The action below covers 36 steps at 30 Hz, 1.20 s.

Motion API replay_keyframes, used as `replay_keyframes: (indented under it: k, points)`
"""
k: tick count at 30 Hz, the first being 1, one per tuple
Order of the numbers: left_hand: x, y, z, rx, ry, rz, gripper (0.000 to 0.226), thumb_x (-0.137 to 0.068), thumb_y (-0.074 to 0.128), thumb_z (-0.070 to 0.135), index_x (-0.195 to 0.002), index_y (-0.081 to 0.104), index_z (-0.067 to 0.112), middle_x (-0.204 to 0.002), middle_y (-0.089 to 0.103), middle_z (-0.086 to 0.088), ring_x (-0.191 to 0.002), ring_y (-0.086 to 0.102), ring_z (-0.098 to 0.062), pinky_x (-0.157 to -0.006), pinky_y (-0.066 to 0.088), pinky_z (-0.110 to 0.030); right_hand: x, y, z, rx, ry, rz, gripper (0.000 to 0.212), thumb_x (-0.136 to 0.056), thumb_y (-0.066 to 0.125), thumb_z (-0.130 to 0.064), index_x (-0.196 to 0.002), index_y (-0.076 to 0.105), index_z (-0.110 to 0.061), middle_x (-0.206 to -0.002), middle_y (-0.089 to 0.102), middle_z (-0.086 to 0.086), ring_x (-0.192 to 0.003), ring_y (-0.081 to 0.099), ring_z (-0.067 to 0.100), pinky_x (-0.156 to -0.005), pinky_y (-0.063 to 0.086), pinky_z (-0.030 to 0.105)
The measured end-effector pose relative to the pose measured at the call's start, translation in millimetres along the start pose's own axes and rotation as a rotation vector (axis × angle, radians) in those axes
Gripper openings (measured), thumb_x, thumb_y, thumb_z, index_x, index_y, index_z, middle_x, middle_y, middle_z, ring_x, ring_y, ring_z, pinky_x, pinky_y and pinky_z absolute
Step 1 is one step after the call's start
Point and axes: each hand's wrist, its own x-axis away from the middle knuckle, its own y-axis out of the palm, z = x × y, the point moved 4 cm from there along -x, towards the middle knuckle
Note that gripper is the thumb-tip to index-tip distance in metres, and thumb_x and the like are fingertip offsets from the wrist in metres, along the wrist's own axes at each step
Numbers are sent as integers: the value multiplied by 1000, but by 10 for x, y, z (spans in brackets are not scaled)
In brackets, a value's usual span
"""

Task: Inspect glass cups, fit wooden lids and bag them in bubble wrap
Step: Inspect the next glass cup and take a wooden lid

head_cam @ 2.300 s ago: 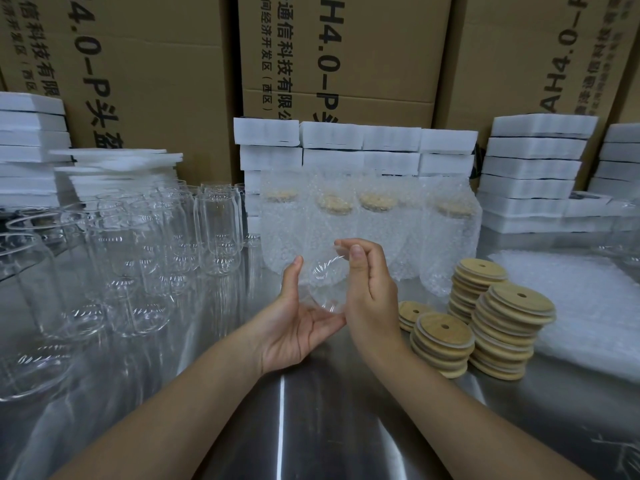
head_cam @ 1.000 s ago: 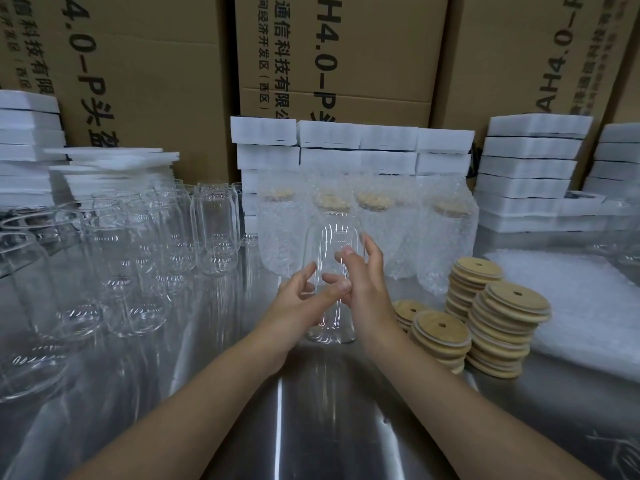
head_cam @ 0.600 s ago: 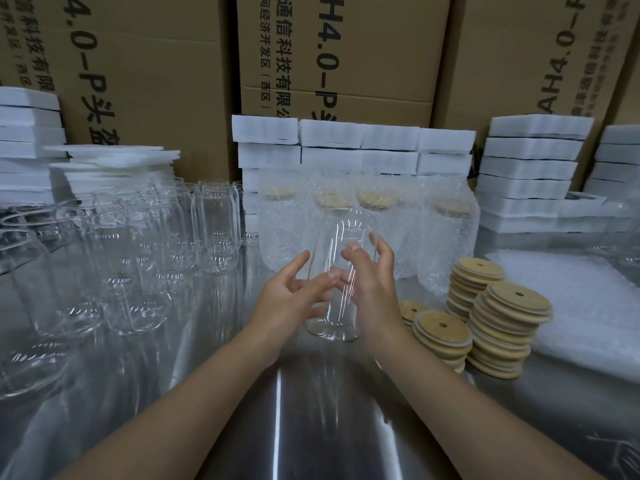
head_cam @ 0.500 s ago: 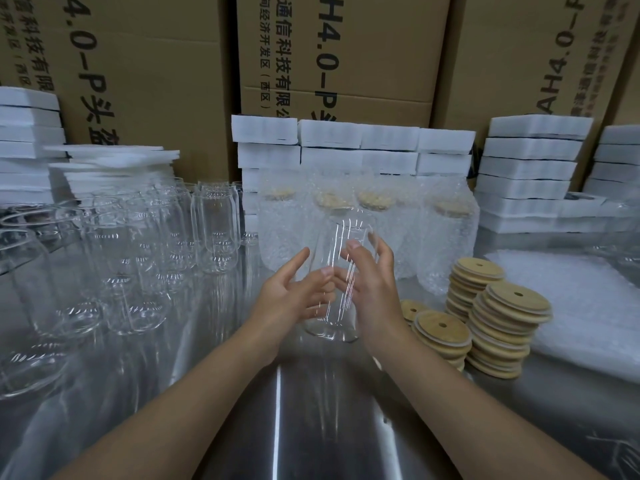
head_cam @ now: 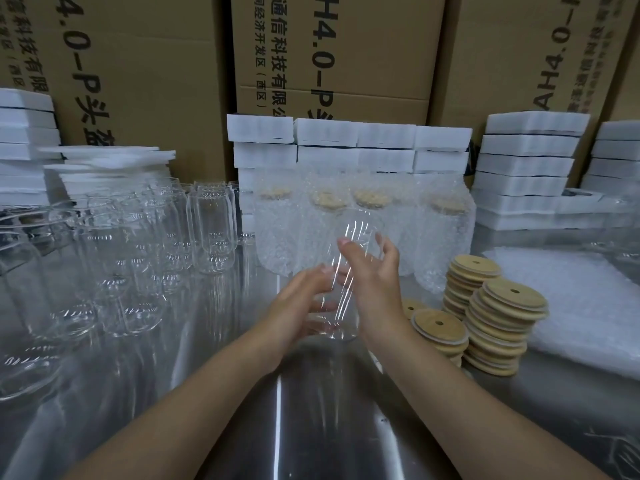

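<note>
- A clear glass cup [head_cam: 348, 271] is held above the steel desk [head_cam: 311, 417], near the middle of the view, standing roughly upright with its top leaning a little to the right
- The cup sits between the two hands and carries no lid; its outline is streaked with blur
- The left hand [head_cam: 298, 306] lies against the cup's lower left side, its fingers [head_cam: 320, 273] fairly straight and pressed flat to the glass rather than wrapped round it
- The right hand [head_cam: 375, 282] grips the cup from the right: the thumb crosses the near side high up, and the other fingers reach round the far side, seen blurred through the glass
- To the left, a crowd of bare glass cups [head_cam: 211, 230] stands on the desk
- Just behind the hands, a row of bagged cups [head_cam: 443, 237] stands in bubble wrap, with pale wooden tops showing through
- To the right of the hands, stacks of wooden lids [head_cam: 505, 327] sit on the desk, each lid with a small hole
- Further right lies a flat pile of bubble wrap [head_cam: 585, 299]
- White foam blocks [head_cam: 329, 140] are stacked along the back, with cardboard boxes [head_cam: 145, 64] behind them
</note>
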Motion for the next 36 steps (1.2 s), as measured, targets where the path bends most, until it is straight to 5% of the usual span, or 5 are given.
replay_keyframes:
  k: [6,19,30,33,36]
  points:
    - [75,56,71,-117,115,42,78,-63,72,51,-135,44,42,-133,49,2,-121,58,-20,-98,52,-42,16,-49,-65,-19,-102,73,63,-81,73,-30,-127,31,-36,-119,52,-5,-108,60,16,-87,50,28]
    - [0,9,92,221,-38,-77,44,-73,51,59,-117,54,54,-82,74,-2,-73,71,-22,-58,57,-33,64,68,-99,-245,92,-84,73,-70,74,-38,-133,36,-34,-115,62,-1,-88,71,15,-70,60,34]
    - [5,-70,10,32,72,82,87,-51,85,43,-125,40,50,-99,75,5,-95,72,-12,-77,59,-35,16,-2,-230,446,-192,-241,54,-89,24,-70,-128,51,-45,-117,64,-14,-108,54,-6,-81,34,8]
    - [10,-83,20,49,84,188,89,-55,89,40,-128,38,45,-95,72,2,-82,72,-4,-59,56,-23,-105,-108,-295,1241,-423,-97,40,-98,34,-42,-118,64,-25,-117,67,0,-111,59,21,-95,40,33]
    - [7,-135,32,46,100,253,88,-51,87,44,-125,39,48,-110,68,-3,-93,70,-7,-65,57,-28,-159,-194,-135,1808,-170,-206,40,-93,42,-40,-125,56,-21,-125,61,5,-117,54,27,-106,25,42]
